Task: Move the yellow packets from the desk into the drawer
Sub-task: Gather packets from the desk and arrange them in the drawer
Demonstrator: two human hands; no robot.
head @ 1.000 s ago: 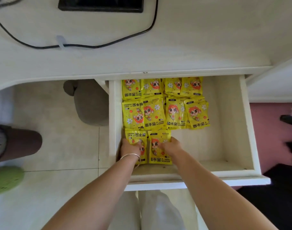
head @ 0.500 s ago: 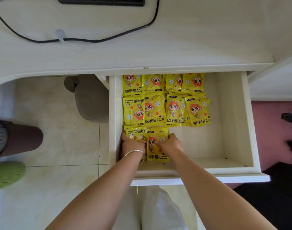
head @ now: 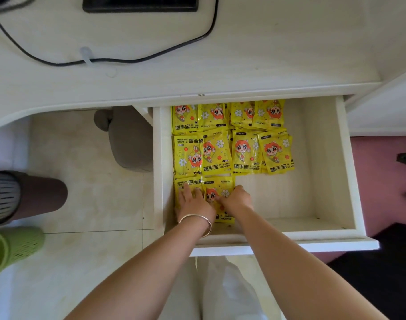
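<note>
Front-row packets (head: pixel 221 184): nudged toward drawer (head: pixel 346 172) back, now abutting middle row (head: pixel 243 153). Left hand (head: pixel 194 204) pressing flat, right hand (head: pixel 237 200) pinching. Counter (head: pixel 266 54): none visible; task seemingly near done.

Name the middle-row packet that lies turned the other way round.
The leftmost packet, by the left wall of the drawer: its lettering is upside down; the other three read upright.
</note>
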